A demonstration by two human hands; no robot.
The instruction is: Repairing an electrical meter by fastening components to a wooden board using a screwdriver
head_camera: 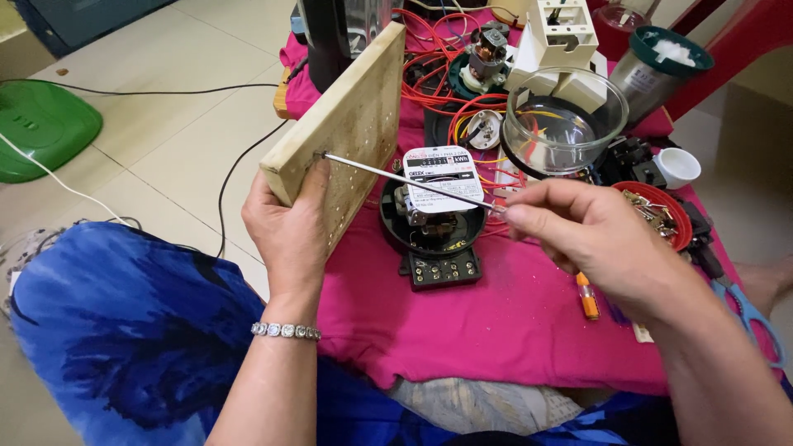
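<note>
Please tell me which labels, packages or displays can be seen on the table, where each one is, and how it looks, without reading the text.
Meter faceplate: white rectangular label with a dark number window, on the round black meter, centre of the pink cloth.
Steel cup: upper right, cylindrical, faint printed marking on its side, green rim.
No packages or lit screens visible.

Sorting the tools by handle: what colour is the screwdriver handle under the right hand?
Orange, poking out below the right hand; head view.
</note>
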